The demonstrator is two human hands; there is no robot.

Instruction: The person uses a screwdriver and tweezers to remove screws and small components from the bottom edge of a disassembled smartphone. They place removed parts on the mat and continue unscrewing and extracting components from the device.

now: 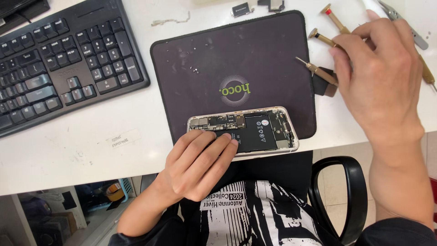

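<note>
Head view, looking down on my two hands at a white desk (82,150). My left hand (195,166) rests with fingers extended and flat on the opened phone (243,130), pressing on the left end of its black battery (255,132); I judge this grip serves to pin the housing so it does not slide. The phone lies back-open, long axis left to right, at the 6 o'clock edge of the dark work mat (218,54), half overhanging the desk edge, close to my body where the hand can bear down on it. Its circuit board (218,122) runs along the upper rim, exposed.

My right hand (378,77) is at 2 o'clock from the phone, well apart from it, fingers curled over a cluster of brass-handled screwdrivers (318,70) that lie just off the mat's right edge; whether the fingers have closed on one I cannot tell. Tweezers (405,23) lie at 12 o'clock of that hand. Tiny screws (195,70) sit loose on the mat, kept on its dark surface. A black keyboard (59,64) lies at 10 o'clock from the phone.
</note>
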